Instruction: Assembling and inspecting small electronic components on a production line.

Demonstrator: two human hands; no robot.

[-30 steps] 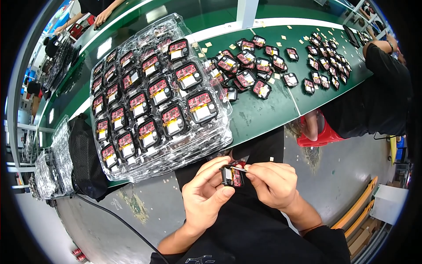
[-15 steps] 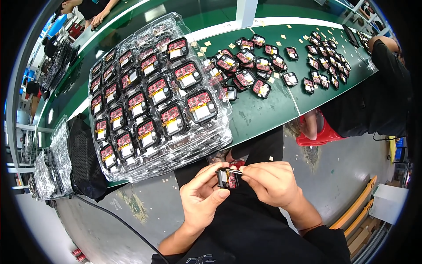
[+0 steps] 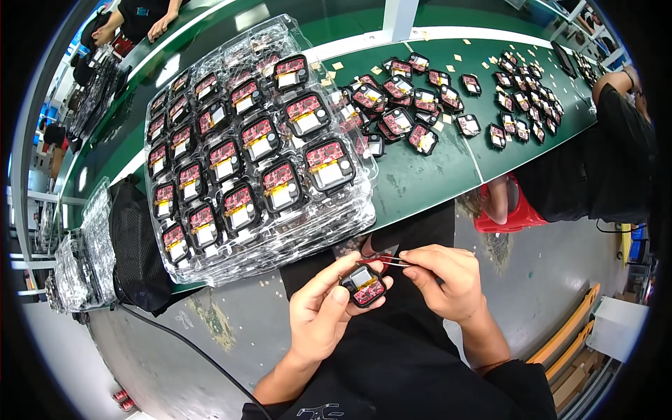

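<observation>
Just below the stacked clear tray of red circuit modules, the left hand grips one small black-cased module — the right hand pinches tweezers whose tips sit just above it.

Green tabletop ran ahead of me, white stripe along its far side. On it, right in front of me, sat a stack of clear plastic trays, top one filled with black-cased red circuit modules in rows. Further right, loose modules of the same kind lay scattered, with small tan scraps among them. More loose modules lay farther right. A black mesh bag hung at the tabletop's left edge, a black cable trailing over the grey floor. More clear trays stood stacked at far left. A red stool stood by a seated co-worker in black on my right. Another person's hands rested at the far upper left.
</observation>
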